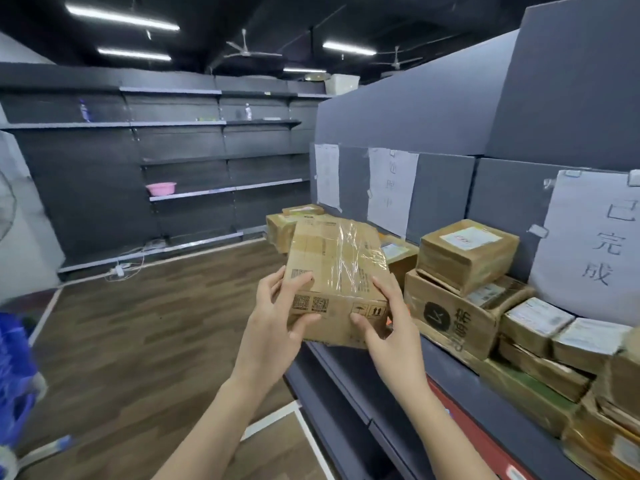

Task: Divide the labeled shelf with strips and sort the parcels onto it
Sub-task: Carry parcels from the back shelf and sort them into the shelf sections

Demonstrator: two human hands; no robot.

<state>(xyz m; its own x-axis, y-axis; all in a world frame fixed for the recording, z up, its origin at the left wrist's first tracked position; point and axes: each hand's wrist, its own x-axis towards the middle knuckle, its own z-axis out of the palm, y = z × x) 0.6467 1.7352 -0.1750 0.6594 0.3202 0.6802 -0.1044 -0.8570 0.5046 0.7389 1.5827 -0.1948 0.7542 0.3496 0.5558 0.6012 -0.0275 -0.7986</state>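
A taped cardboard parcel (pixel 337 271) with QR codes on its near face is held up in front of me, above the shelf's front edge (pixel 349 368). My left hand (pixel 277 323) grips its lower left corner, thumb on top. My right hand (pixel 388 327) grips its lower right corner. Several more parcels (pixel 465 254) are stacked on the grey shelf to the right, and others (pixel 280 226) lie at its far end. Three paper labels hang on the shelf's back panel: one at the right (pixel 588 244) with handwritten characters, one in the middle (pixel 391 188), one at the far left (pixel 327 174).
Dark empty shelving (pixel 180 157) lines the far wall, with a pink basin (pixel 161 188) on it. A power strip with cables (pixel 121 270) lies on the wooden floor. A blue bag (pixel 14 375) sits at the lower left. A red strip (pixel 474 434) runs along the shelf's front.
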